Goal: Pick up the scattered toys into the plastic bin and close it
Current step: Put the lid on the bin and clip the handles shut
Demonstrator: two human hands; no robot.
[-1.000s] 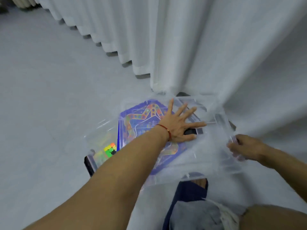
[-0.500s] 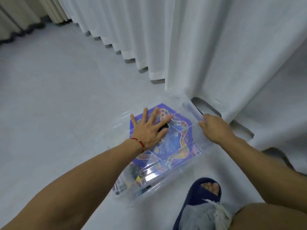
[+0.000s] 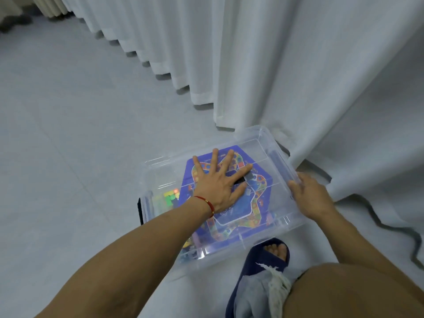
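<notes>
The clear plastic bin (image 3: 263, 143) sits on the floor (image 3: 68, 134) against the curtain (image 3: 298, 76). The left hand (image 3: 220, 184) lies flat, fingers spread, on its transparent lid (image 3: 160, 171) above the purple board game (image 3: 257, 203). The right hand (image 3: 309, 196) curls over the bin's right-end latch (image 3: 281, 164), gripping it.

Soft, even, cool light fills the scene with faint shadows. The clear plastic bin (image 3: 270, 143) shows mild glare. Wide-angle distortion bends the edges.

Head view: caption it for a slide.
Left hand presses flat on the clear bin lid; right hand grips its edge.
</notes>
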